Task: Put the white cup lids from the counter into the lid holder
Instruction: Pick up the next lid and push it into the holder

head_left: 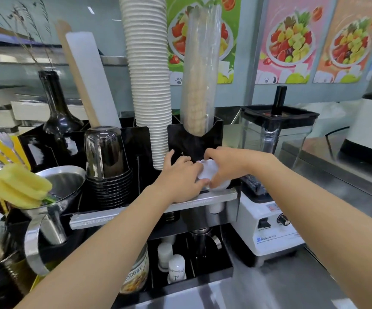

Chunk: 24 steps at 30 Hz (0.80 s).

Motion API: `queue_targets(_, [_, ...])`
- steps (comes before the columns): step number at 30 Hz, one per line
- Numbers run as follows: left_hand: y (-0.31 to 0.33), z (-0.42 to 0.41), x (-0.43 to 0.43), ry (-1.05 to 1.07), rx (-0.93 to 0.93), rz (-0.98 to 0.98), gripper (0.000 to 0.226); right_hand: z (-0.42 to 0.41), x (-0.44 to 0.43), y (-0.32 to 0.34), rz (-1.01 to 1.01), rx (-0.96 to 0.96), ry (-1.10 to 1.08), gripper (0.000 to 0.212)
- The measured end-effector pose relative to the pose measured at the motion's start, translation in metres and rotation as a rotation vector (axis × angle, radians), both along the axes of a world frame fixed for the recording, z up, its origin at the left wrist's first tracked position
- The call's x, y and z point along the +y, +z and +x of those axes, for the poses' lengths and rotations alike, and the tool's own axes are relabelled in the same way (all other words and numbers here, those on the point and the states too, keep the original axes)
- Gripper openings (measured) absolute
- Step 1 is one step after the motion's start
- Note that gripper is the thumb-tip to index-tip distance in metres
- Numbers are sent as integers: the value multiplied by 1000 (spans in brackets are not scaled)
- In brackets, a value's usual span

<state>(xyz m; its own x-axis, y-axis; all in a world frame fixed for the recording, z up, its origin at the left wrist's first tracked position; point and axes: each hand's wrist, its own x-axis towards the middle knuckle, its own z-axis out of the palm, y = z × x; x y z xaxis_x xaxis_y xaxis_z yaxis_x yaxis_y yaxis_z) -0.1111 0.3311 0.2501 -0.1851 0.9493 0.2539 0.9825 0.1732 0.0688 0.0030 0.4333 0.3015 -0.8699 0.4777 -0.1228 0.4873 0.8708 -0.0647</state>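
Both hands meet at the centre of the frame, in front of the black lid holder (194, 139). The left hand (180, 177) and the right hand (223, 166) each have their grip clamped on the white cup lids (207, 172), a small stack pressed between them from either side, probably so it stays together and lines up with the compartment. The stack sits just above the holder's front edge, below the clear cup sleeve (200, 72) and right of the white paper cups (149, 81).
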Motion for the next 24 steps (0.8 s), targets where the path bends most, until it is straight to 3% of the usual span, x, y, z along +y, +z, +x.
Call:
queue_targets(10, [-6, -3, 5, -54, 127, -135, 44, -23, -2, -5, -63, -278, 41, 56])
queue_targets(19, [7, 5, 12, 13, 203, -268, 42, -32, 6, -18, -24, -291, 58, 64])
queue_targets(24, [4, 6, 10, -10, 168, -225, 44, -34, 4, -19, -32, -318, 46, 74])
